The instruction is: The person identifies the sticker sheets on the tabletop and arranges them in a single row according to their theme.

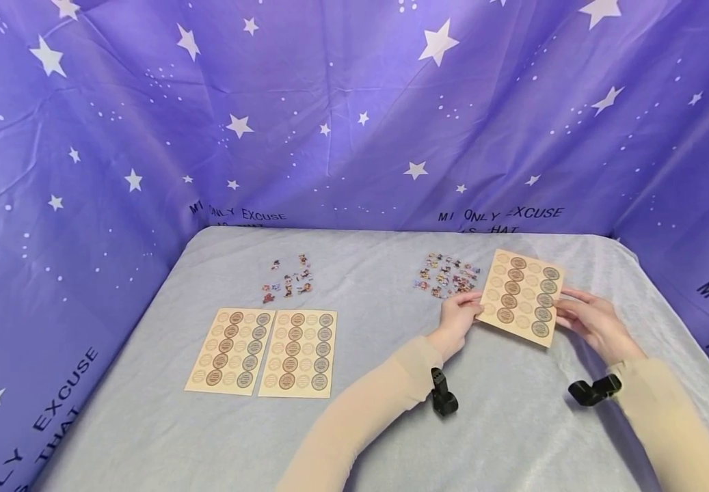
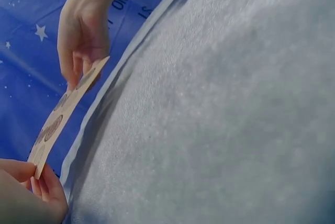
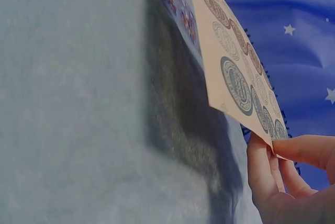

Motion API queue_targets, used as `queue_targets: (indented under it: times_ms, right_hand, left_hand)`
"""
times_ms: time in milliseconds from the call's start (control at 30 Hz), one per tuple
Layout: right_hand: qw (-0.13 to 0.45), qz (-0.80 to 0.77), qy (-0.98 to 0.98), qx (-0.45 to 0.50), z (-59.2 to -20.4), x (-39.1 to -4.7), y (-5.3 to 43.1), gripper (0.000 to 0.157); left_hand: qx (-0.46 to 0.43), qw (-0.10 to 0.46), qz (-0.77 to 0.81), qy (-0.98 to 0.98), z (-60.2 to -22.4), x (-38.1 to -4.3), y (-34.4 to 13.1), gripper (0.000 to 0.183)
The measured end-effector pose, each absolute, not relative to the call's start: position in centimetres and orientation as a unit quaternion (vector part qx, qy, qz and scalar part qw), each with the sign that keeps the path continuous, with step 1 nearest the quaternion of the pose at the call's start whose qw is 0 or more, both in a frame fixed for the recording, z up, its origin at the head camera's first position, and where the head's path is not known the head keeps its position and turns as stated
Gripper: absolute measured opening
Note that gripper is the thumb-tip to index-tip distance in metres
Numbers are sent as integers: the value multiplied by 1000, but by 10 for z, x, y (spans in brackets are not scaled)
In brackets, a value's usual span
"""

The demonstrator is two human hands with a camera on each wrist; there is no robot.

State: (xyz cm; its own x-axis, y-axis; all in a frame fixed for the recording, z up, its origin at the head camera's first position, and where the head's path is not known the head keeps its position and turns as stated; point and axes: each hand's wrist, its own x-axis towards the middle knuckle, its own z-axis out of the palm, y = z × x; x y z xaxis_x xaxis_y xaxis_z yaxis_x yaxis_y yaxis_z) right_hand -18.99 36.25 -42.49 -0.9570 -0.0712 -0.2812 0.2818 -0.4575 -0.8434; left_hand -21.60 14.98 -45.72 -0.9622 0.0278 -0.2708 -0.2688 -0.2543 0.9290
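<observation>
Between my two hands is a tan sheet of round stickers, raised off the cloth and tilted, its columns of brown, grey and pale circles facing up. My left hand pinches its left edge; in the left wrist view the thumb lies on the printed face, fingers behind. The opposite edge is pinched by my right hand, whose thumb presses the printed side in the right wrist view. Two similar sticker sheets, a left one and a right one, lie side by side on the table's left half.
A grey cloth covers the table. Small colourful cut-out figures are scattered just beyond my left hand, and another group of figures lies behind the flat sheets. Purple star-printed curtains enclose the back and sides.
</observation>
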Motion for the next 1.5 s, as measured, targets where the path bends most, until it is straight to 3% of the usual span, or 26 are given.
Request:
queue_targets:
  times_ms: [633,1200,1500]
  right_hand:
    - [117,-832,535,87,-416,-183,336,35]
    - [120,-817,557,88,-409,-179,307,32]
    - [121,-811,567,80,-406,-177,291,31]
  left_hand:
    - [-142,86,794,584,-449,-199,123,28]
    - [-105,82,795,592,-444,-186,83,26]
    - [-122,107,798,581,-435,-180,65,31]
